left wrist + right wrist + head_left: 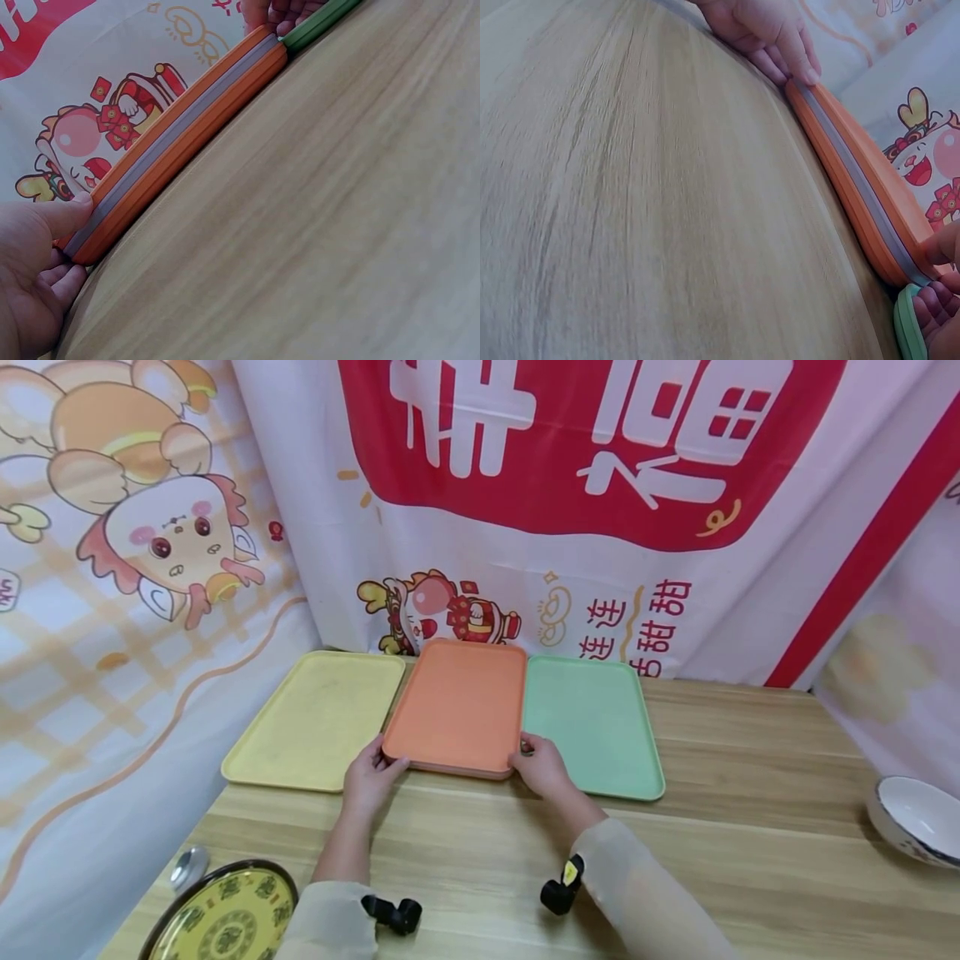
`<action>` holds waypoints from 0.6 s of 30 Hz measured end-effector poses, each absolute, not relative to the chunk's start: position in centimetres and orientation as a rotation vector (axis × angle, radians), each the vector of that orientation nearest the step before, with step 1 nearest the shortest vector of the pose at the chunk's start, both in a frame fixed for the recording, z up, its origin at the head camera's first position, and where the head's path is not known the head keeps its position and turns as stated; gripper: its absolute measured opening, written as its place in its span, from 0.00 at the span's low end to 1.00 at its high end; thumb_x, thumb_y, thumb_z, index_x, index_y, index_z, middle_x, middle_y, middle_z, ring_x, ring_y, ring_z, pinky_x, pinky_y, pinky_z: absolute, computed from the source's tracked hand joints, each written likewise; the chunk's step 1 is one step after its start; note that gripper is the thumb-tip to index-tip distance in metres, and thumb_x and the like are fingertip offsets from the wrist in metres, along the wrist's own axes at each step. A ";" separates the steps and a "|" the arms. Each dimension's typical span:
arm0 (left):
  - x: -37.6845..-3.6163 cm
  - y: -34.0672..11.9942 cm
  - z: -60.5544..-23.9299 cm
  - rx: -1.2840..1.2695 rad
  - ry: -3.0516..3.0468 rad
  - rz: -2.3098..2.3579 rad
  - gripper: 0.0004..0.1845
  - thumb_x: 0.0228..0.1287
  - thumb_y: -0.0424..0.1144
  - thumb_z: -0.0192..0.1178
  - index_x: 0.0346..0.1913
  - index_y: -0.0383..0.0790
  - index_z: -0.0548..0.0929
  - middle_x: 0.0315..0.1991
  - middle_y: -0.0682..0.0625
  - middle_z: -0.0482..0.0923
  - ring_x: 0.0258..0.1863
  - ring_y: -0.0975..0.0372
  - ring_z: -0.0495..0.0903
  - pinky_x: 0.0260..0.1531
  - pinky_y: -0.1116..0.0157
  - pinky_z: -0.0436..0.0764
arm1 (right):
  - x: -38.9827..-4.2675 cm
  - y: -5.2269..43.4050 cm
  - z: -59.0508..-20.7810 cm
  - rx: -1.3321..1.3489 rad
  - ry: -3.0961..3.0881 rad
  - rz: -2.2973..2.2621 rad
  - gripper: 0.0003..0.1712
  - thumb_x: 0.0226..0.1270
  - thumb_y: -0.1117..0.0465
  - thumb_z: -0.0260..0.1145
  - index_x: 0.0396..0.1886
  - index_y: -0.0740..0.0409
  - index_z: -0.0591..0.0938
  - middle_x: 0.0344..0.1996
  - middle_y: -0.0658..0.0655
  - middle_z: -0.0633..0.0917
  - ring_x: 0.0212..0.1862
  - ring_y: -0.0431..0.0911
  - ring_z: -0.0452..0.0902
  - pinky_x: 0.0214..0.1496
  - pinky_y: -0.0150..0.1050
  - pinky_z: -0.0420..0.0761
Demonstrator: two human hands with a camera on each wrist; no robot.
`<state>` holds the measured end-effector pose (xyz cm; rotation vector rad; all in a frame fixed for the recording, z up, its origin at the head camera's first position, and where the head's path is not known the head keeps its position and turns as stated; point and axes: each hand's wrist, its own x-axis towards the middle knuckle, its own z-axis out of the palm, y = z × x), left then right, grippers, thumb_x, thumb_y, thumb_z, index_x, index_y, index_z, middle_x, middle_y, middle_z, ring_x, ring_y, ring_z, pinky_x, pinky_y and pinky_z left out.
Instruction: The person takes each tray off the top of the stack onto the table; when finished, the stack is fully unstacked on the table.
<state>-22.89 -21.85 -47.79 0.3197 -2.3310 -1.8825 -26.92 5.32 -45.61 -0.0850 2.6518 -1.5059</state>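
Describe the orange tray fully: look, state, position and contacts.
The orange tray is rectangular with rounded corners and a raised rim, apparently plastic. Wrist views show a grey layer in its edge, possibly stacked trays. It sits between the yellow tray and green tray. The left hand and right hand grip its near corners.

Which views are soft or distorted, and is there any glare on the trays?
Head view: even light, no glare on the orange tray, sharp at centre, wide-angle bending toward the edges; the bowl is cut off. Left wrist view: tray edge sharp, left hand close and slightly soft. Right wrist view: the table grain looks smeared and the right hand is cropped.
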 end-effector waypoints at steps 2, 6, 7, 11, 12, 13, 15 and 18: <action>-22.9 -21.9 -47.9 0.319 -2.335 -1.881 0.41 0.65 0.31 0.63 0.74 0.26 0.53 0.73 0.29 0.57 0.72 0.41 0.60 0.72 0.53 0.67 | -26.9 5.3 -45.7 -0.079 2.645 -1.520 0.31 0.63 0.66 0.62 0.67 0.71 0.71 0.52 0.67 0.81 0.54 0.54 0.76 0.61 0.49 0.79; -22.9 -21.9 -48.0 0.333 -2.343 -1.879 0.41 0.65 0.32 0.63 0.75 0.27 0.53 0.73 0.30 0.57 0.72 0.41 0.60 0.72 0.53 0.67 | -26.9 5.2 -45.8 -0.064 2.630 -1.542 0.31 0.63 0.67 0.61 0.67 0.70 0.71 0.54 0.67 0.80 0.55 0.54 0.75 0.62 0.49 0.78; -22.9 -21.9 -48.0 0.335 -2.346 -1.877 0.41 0.65 0.32 0.63 0.75 0.27 0.53 0.73 0.30 0.57 0.72 0.41 0.60 0.72 0.53 0.67 | -26.9 5.2 -45.8 -0.056 2.629 -1.549 0.31 0.63 0.67 0.61 0.66 0.70 0.71 0.55 0.66 0.80 0.55 0.53 0.75 0.62 0.49 0.79; -22.8 -21.9 -47.9 0.343 -2.346 -1.878 0.41 0.65 0.33 0.63 0.75 0.28 0.53 0.73 0.30 0.56 0.72 0.41 0.60 0.72 0.53 0.67 | -26.8 5.0 -45.6 0.003 2.577 -1.656 0.31 0.63 0.67 0.60 0.67 0.68 0.71 0.56 0.65 0.80 0.52 0.53 0.76 0.55 0.45 0.81; -22.8 -21.9 -47.9 0.345 -2.344 -1.879 0.41 0.65 0.33 0.63 0.75 0.28 0.53 0.73 0.30 0.56 0.73 0.41 0.60 0.72 0.53 0.67 | -26.8 4.9 -45.5 0.024 2.560 -1.690 0.31 0.63 0.67 0.60 0.67 0.67 0.72 0.56 0.65 0.80 0.52 0.52 0.77 0.54 0.44 0.82; -22.8 -21.8 -47.8 0.346 -2.339 -1.883 0.41 0.66 0.33 0.63 0.75 0.28 0.53 0.73 0.30 0.56 0.73 0.41 0.60 0.72 0.53 0.67 | -26.9 4.8 -45.4 0.040 2.542 -1.722 0.30 0.64 0.66 0.60 0.67 0.66 0.72 0.57 0.65 0.80 0.52 0.52 0.77 0.53 0.42 0.82; -22.8 -21.8 -47.7 0.349 -2.333 -1.888 0.41 0.66 0.34 0.63 0.75 0.28 0.53 0.73 0.30 0.56 0.73 0.41 0.59 0.73 0.53 0.66 | -26.9 4.7 -45.1 0.059 2.465 -1.818 0.31 0.65 0.67 0.59 0.68 0.66 0.70 0.57 0.66 0.80 0.50 0.51 0.79 0.51 0.41 0.85; -22.8 -21.7 -47.6 0.359 -2.324 -1.898 0.41 0.66 0.34 0.63 0.75 0.28 0.53 0.73 0.30 0.56 0.73 0.42 0.59 0.73 0.54 0.66 | -26.8 4.4 -44.9 0.078 2.298 -1.961 0.32 0.68 0.69 0.56 0.72 0.66 0.65 0.53 0.69 0.80 0.42 0.48 0.82 0.46 0.38 0.88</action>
